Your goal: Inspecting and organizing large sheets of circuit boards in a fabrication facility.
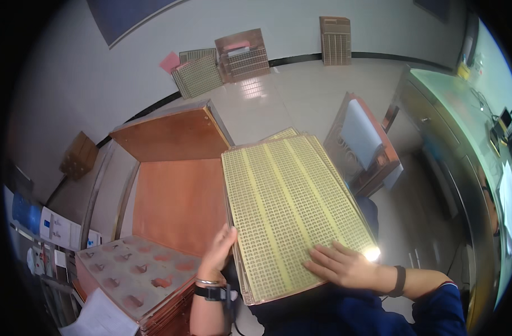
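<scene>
A stack of yellow-green circuit board panels [289, 207] with copper-coloured edges and rows of small dark marks rests on my lap, its far end angled away. My left hand [219, 252] grips the left edge of the stack near its lower half; some of its fingers are hidden by the edge. Flat on the top panel, near the lower right corner, lies my right hand [343, 267], fingers stretched out and slightly apart. A few panels beneath jut out unevenly at the far and right sides.
Left of the stack stands a reddish-brown wooden box or rack [180, 196], beside a pile of copper-coloured plates [138, 269] with holes. A green-topped desk [446, 95] runs along the right. More panels [200, 75] lean against the far wall. A tilted holder [362, 140] carries papers.
</scene>
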Available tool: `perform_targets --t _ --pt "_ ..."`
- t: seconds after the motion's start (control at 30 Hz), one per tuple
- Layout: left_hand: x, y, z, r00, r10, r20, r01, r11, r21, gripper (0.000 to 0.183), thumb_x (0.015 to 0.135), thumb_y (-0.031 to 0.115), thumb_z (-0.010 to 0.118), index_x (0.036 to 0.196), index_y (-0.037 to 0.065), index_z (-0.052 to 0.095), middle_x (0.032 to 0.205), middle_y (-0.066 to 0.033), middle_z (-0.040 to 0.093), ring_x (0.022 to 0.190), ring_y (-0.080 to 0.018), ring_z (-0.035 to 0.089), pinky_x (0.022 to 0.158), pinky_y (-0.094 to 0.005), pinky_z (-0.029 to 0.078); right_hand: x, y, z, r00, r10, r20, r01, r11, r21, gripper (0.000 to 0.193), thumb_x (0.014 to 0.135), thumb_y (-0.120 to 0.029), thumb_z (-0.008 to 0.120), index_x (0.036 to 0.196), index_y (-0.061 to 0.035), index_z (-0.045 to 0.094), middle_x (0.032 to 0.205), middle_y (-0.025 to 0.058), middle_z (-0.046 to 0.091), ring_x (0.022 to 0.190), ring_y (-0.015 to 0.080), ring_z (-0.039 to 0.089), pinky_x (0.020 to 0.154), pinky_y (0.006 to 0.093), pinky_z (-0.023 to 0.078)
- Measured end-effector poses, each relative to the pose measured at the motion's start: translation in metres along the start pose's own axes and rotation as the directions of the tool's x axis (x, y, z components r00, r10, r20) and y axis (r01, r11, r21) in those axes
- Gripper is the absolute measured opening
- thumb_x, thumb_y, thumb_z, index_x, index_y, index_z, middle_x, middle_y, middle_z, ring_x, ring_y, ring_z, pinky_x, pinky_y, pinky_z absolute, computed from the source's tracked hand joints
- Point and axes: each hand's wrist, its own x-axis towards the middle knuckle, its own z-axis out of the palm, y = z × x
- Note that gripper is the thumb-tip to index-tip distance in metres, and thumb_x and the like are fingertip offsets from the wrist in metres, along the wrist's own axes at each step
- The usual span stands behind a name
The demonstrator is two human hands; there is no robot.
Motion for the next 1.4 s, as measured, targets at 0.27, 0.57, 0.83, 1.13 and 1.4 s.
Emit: perform_targets --t 0.27,0.57,0.83,1.13,1.4 --pt "-0.011 0.006 -0.044 0.939 -0.126 -0.321 0.266 0.857 0.441 0.035 0.098 0.029 0.042 0.098 -0.001 0.061 0.077 -0.0058 0.062 0.064 -0.011 0.058 0.057 -0.0237 0.049 -0.012 0.037 0.011 0.94 0.3 0.164 -0.341 0.856 0.389 0.044 0.077 -0.015 0.065 0.12 -0.0093 0.057 0.123 0.0148 0.054 0.111 0.0303 0.054 0.095 0.0422 0.044" --pt "-0.02 -0.041 0.001 0.932 -0.151 -0.33 0.245 0.933 0.264 0.018 0.093 0.01 0.052 0.107 0.0 0.056 0.081 -0.0068 0.059 0.066 -0.0103 0.058 0.057 -0.0235 0.052 -0.029 0.055 0.085 0.757 0.653 0.031 -0.652 0.751 0.106 0.055 0.083 -0.01 0.057 0.135 -0.0042 0.041 0.142 0.0216 0.034 0.133 0.0373 0.031 0.108 0.0504 0.024" --pt "-0.029 -0.039 0.008 0.952 -0.13 -0.277 0.177 0.972 0.154 0.026 0.092 0.01 0.053 0.116 0.0 0.049 0.085 -0.0057 0.06 0.078 -0.0091 0.058 0.071 -0.0234 0.05 -0.022 0.042 0.087 0.744 0.663 0.08 -0.664 0.721 0.199 0.056 0.084 -0.015 0.058 0.136 -0.0048 0.04 0.144 0.0208 0.03 0.135 0.0353 0.027 0.109 0.0494 0.021" --pt "-0.032 -0.027 0.03 0.98 -0.122 -0.155 0.024 0.855 -0.518 0.037 0.097 0.01 0.043 0.133 0.003 0.04 0.122 -0.0104 0.055 0.108 -0.0173 0.055 0.091 -0.031 0.048 -0.023 0.045 0.083 0.724 0.687 0.068 -0.673 0.681 0.29 0.051 0.085 -0.011 0.056 0.134 -0.0056 0.043 0.143 0.0212 0.033 0.134 0.0348 0.03 0.11 0.0465 0.021" --pt "-0.022 -0.025 0.037 0.996 -0.033 -0.088 -0.02 0.841 -0.54 0.039 0.096 0.012 0.044 0.134 0.002 0.038 0.123 -0.0103 0.054 0.111 -0.0177 0.053 0.095 -0.0308 0.044 -0.025 0.081 0.059 0.447 0.885 0.126 -0.374 0.057 0.926 0.052 0.095 -0.013 0.046 0.141 0.0014 0.027 0.142 0.0182 0.035 0.131 0.0252 0.035 0.107 0.0343 0.03"
